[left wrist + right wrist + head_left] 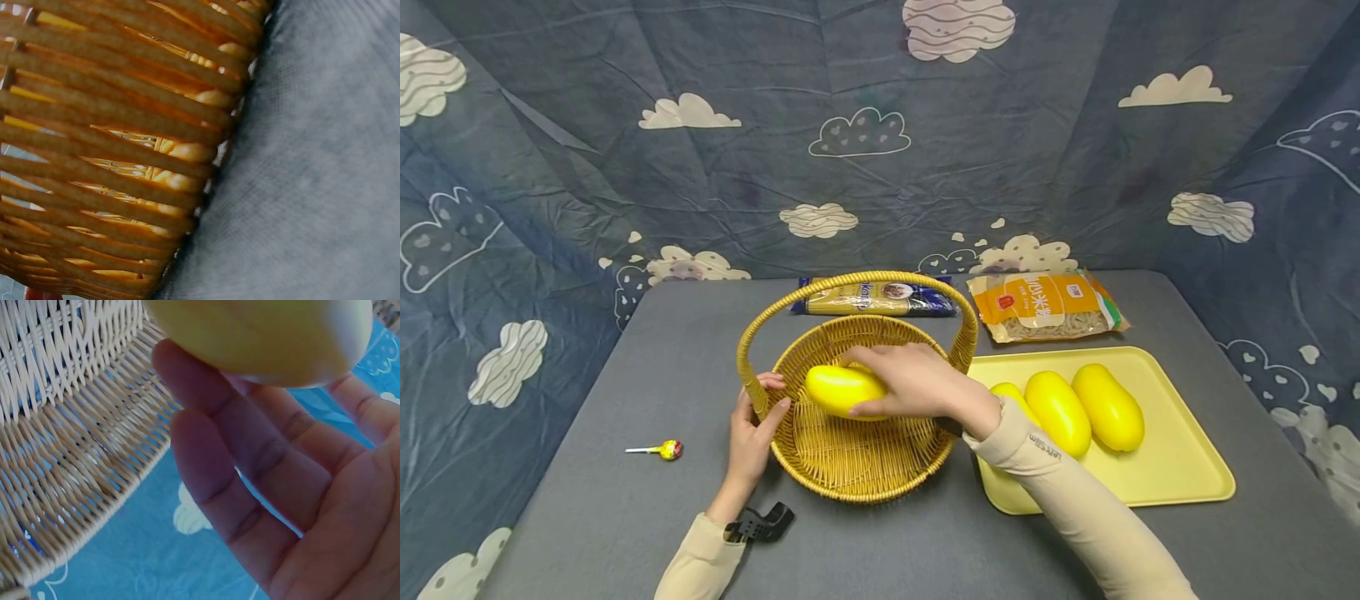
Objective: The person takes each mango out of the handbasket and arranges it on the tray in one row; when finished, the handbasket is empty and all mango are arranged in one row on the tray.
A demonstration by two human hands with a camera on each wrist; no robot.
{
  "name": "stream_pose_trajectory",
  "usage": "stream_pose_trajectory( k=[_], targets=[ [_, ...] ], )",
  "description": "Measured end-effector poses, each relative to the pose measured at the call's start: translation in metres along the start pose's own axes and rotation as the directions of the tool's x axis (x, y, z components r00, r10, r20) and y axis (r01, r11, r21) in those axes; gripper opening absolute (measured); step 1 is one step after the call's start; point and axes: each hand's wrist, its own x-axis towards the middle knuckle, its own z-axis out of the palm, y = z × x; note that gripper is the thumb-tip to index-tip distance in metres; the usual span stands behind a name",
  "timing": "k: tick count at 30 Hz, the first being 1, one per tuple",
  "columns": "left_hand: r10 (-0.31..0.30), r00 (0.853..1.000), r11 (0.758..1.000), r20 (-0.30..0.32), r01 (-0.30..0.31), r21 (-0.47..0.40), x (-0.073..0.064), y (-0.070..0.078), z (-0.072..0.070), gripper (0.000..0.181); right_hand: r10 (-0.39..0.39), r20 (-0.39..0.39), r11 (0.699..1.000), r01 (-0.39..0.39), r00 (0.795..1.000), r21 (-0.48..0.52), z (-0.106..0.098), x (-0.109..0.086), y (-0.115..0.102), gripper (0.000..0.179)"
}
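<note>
A yellow mango (pixel 842 391) is held in my right hand (pixel 917 383), above the inside of a round wicker basket (pixel 865 467). In the right wrist view the mango (pixel 269 337) sits between the thumb side and the fingertips, while other fingers (pixel 206 456) spread below it. My left hand (pixel 751 442) grips the basket's left rim at the foot of its arched handle (pixel 857 281). Only woven basket side (pixel 112 125) fills most of the left wrist view, the hand being almost wholly out of it.
A yellow tray (pixel 1180 475) to the right carries several mangoes, one partly behind my right sleeve. Behind the basket lie a blue pasta packet (pixel 880 298) and an orange noodle bag (pixel 1045 304). A lollipop (pixel 666 450) lies on the left of the grey table (pixel 625 533).
</note>
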Motion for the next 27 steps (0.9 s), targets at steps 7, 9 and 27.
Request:
stream_pose_trajectory(
  k=[7, 9, 27],
  targets=[
    [-0.009, 1.000, 1.000, 0.002, 0.009, -0.008, 0.001, -0.001, 0.000, 0.018, -0.017, -0.126, 0.999, 0.024, 0.992, 0.049, -0.007, -0.017, -0.003, 0.060],
    [-0.008, 1.000, 1.000, 0.002, 0.008, -0.006, 0.001, -0.001, 0.000, 0.018, -0.016, -0.155, 0.997, 0.026, 0.988, 0.068, -0.008, -0.023, -0.003, 0.059],
    [-0.002, 1.000, 1.000, 0.000, 0.002, 0.000, 0.001, -0.001, -0.001, 0.018, 0.105, -0.397, 0.939, 0.041, 0.912, 0.342, -0.007, -0.079, 0.001, 0.058]
  ],
)
